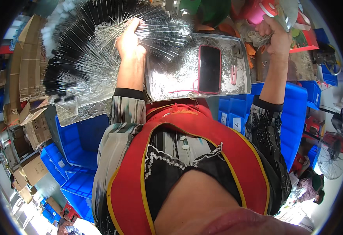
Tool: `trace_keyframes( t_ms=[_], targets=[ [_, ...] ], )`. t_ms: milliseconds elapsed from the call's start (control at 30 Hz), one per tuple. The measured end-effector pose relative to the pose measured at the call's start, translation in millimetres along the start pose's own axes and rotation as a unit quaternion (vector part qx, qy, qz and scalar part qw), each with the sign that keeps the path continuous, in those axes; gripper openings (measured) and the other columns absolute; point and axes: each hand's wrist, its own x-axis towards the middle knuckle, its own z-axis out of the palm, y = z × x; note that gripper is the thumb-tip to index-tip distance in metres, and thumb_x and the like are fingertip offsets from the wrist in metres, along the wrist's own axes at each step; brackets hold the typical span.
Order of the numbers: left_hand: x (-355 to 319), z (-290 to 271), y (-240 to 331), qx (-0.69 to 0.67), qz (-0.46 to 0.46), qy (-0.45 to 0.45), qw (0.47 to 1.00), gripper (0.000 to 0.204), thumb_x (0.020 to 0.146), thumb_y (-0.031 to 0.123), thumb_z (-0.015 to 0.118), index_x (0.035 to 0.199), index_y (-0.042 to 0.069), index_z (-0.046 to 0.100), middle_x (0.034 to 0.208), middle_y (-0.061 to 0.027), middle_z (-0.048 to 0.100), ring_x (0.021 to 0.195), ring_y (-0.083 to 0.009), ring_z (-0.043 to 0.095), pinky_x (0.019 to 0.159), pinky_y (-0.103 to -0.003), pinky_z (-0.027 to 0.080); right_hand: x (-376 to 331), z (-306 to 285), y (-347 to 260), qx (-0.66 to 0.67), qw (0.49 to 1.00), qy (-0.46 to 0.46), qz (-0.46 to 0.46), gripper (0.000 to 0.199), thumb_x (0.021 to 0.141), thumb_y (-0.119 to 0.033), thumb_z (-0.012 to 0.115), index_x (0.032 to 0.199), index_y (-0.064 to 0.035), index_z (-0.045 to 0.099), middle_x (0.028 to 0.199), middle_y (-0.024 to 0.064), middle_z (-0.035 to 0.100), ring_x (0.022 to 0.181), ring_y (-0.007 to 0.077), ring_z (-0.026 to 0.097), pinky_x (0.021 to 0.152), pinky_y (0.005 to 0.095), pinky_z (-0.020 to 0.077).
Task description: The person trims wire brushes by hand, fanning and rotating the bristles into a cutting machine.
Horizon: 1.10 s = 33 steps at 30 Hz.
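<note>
While left hand [132, 42] grips wires [110, 33], right hand [272, 32] curled, bins [294, 121] flank a littered tray [244, 64].

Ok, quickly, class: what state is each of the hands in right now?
Left hand: closed on a bundle of thin wires.
Right hand: partly curled; whether it holds anything cannot be told.

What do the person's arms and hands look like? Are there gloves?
No gloves: the left hand and right hand are bare, and so are the wrists. The left sleeve is pale with dark, streaky stripes and ends in a plain black cuff. The right sleeve looks mostly black with tiny pale specks, and has a black cuff too.
</note>
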Motion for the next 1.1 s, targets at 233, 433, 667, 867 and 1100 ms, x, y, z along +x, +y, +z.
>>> trace_keyframes(
  t_ms=[233, 433, 667, 867, 1100],
  targets=[
    [4, -1, -3, -0.016, 0.007, 0.002, 1.000, 0.010, 0.070, -0.008, 0.059, 0.078, -0.001, 0.056, 0.071, -0.0110, 0.058, 0.062, -0.0197, 0.057, 0.059, -0.031, 0.050, 9, -7, -9, 0.016, 1.000, -0.012, 0.023, 0.021, 0.071, -0.004, 0.056, 0.054, -0.0037, 0.043, 0.049, 0.0047, 0.040, 0.044, 0.0174, 0.041, 0.051, 0.0330, 0.0400],
    [0, -4, 2, 0.009, 0.023, -0.018, 1.000, 0.009, 0.070, -0.007, 0.060, 0.076, -0.001, 0.057, 0.070, -0.0104, 0.058, 0.062, -0.0192, 0.057, 0.057, -0.030, 0.050, -2, 0, 55, 0.081, 0.986, -0.006, -0.145, 0.021, 0.068, -0.001, 0.057, 0.050, -0.0007, 0.046, 0.045, 0.0075, 0.044, 0.040, 0.0179, 0.045, 0.049, 0.0326, 0.0437],
    [13, -24, 3, -0.013, -0.030, -0.136, 0.990, 0.021, 0.074, -0.004, 0.056, 0.094, 0.000, 0.051, 0.085, -0.0140, 0.059, 0.075, -0.0235, 0.059, 0.066, -0.033, 0.051, 4, 0, -10, 0.011, 1.000, 0.000, 0.027, 0.024, 0.070, -0.005, 0.057, 0.050, -0.0035, 0.042, 0.047, 0.0049, 0.038, 0.045, 0.0173, 0.041, 0.051, 0.0311, 0.0390],
    [13, -22, -4, -0.004, -0.020, -0.087, 0.996, 0.019, 0.076, -0.003, 0.054, 0.094, 0.001, 0.050, 0.085, -0.0143, 0.059, 0.076, -0.0241, 0.059, 0.068, -0.034, 0.051, 1, -3, 1, -0.006, 1.000, 0.005, 0.018, 0.026, 0.071, -0.007, 0.056, 0.050, -0.0037, 0.042, 0.048, 0.0052, 0.039, 0.049, 0.0182, 0.044, 0.054, 0.0305, 0.0394],
    [11, -20, -6, 0.006, 0.010, -0.081, 0.997, 0.019, 0.077, -0.003, 0.053, 0.096, 0.000, 0.050, 0.088, -0.0141, 0.059, 0.076, -0.0232, 0.059, 0.066, -0.033, 0.051, 10, -9, -10, -0.024, 0.998, -0.024, 0.054, 0.024, 0.073, -0.006, 0.054, 0.052, -0.0036, 0.043, 0.048, 0.0045, 0.038, 0.047, 0.0172, 0.042, 0.053, 0.0301, 0.0380]
  ],
)
